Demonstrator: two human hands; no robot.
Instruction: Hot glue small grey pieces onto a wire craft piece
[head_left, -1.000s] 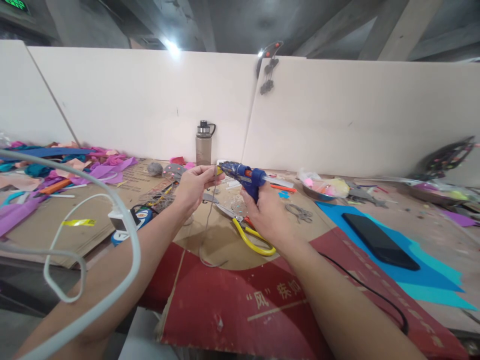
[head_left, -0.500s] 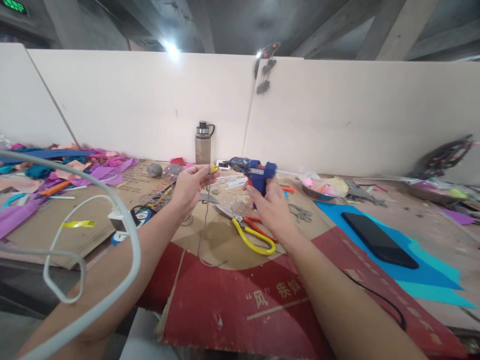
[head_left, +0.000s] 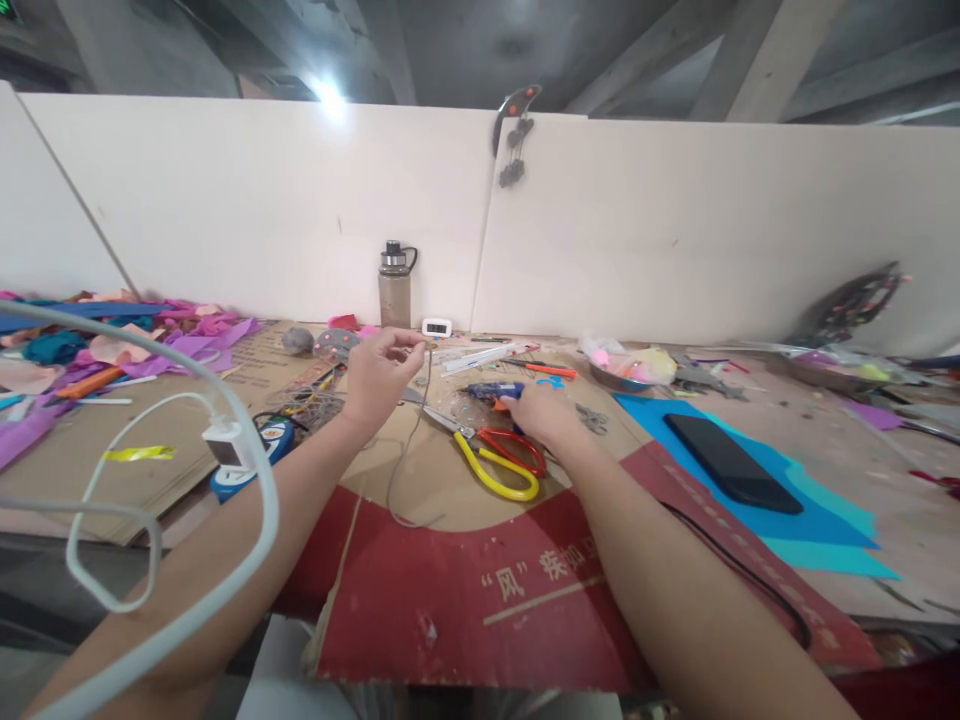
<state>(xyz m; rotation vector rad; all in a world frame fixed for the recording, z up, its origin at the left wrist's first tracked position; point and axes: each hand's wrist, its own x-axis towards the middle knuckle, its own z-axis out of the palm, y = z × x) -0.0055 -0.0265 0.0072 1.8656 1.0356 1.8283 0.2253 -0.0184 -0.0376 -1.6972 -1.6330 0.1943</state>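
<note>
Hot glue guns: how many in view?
1. The blue hot glue gun is in the right hand, low over the cardboard; the hand covers part of its handle. Others could be hidden in the clutter.

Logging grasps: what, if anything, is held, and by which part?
Left hand: grey cord, pinched near its upper end. Right hand covers the rear of the blue glue gun; firm grip can't be told.

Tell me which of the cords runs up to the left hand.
The thin grey cord, running from the cardboard up to the left hand. The white cable loops at far left; the black cord lies at right, away from that hand.
</note>
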